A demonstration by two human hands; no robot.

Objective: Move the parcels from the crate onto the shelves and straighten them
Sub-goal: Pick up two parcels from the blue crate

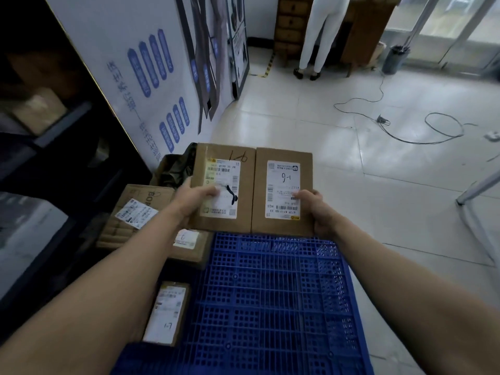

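Note:
I hold two flat cardboard parcels side by side above the far edge of the blue plastic crate (270, 293). My left hand (193, 198) grips the left parcel (221, 158), thumb on its white label. With its thumb on the label marked 9-1, my right hand (315, 209) grips the right parcel (284, 158). The crate's lattice bottom shows no parcels inside. Dark shelves (40, 158) stand at the left, with a box on an upper level.
Several more labelled parcels (135, 209) lie on the floor left of the crate, one (167, 312) against its side. A person in white trousers (322, 36) stands far back by wooden drawers. Cables (405, 125) lie on the tiled floor; a metal leg (476, 190) stands at right.

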